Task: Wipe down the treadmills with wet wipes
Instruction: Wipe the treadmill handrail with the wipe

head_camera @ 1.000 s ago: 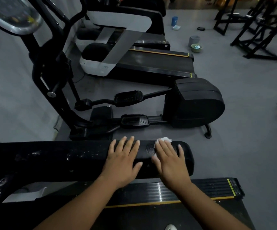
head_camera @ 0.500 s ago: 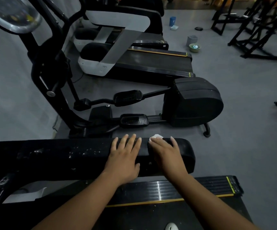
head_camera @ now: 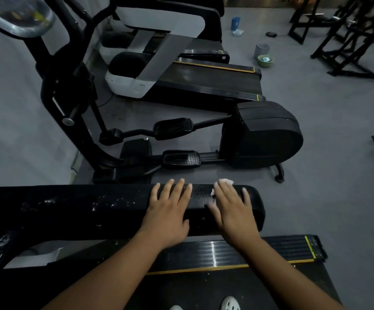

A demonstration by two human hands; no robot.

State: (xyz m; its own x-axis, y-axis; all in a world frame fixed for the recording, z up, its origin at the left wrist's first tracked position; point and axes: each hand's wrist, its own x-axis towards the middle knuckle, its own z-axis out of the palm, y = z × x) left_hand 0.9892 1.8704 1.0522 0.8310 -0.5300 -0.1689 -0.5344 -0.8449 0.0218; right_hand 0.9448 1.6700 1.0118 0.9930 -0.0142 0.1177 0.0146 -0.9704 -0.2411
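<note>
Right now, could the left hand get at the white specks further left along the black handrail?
Probably yes: the left hand lies flat on the handrail, and nothing sits between it and the specks.

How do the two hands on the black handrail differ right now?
The right hand presses a white wipe flat against the handrail; the left hand lies bare on it. The right hand sits near the handrail's rounded end; the left hand is further in. Both lie flat on top, palms down.

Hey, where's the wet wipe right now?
In the head view, the wet wipe is pressed under the right hand on the black handrail, near the rail's right end, just right of the left hand.
</note>
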